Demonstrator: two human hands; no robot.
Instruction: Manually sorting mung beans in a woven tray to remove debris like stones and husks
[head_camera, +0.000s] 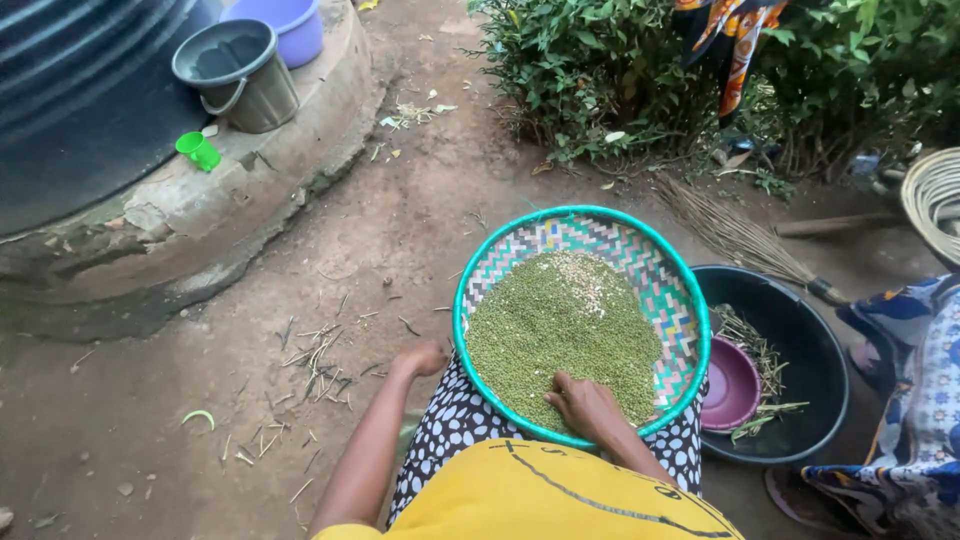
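From the head view, a round woven winnowing tray with a teal rim rests on my lap, holding a heap of small green grains with paler husks at its far side. My right hand lies in the grains at the near edge, fingers loosely spread and grasping nothing. My left hand curls onto the tray's left rim. To the right sits a black plastic basin with a purple bowl and dry stalks inside; a twig broom lies behind it on the dirt ground.
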